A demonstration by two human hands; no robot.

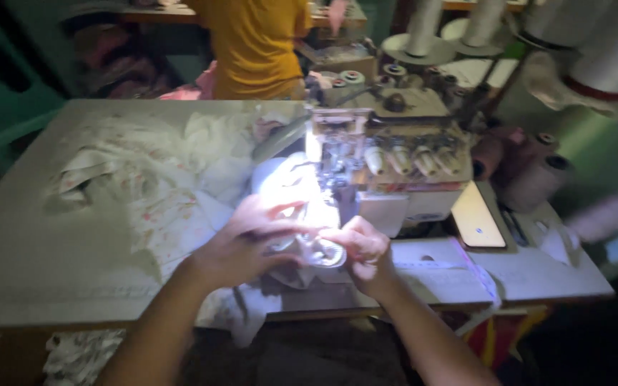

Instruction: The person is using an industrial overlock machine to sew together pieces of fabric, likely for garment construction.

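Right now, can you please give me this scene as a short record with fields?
Place: sewing table with a lit sewing machine
Left hand: pressing white fabric in front of the machine
Right hand: pinching the same fabric at its edge
Left of hands: floral cloth, crumpled
Right of machine: phone, lying flat
Behind: person in yellow shirt; thread cones

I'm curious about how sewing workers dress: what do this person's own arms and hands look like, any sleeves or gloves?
Both forearms are bare as far as the picture shows, with no sleeves or cuffs in sight. The left hand and the right hand wear no gloves. The picture is too blurred and dim to tell whether there is a ring, watch or bracelet.
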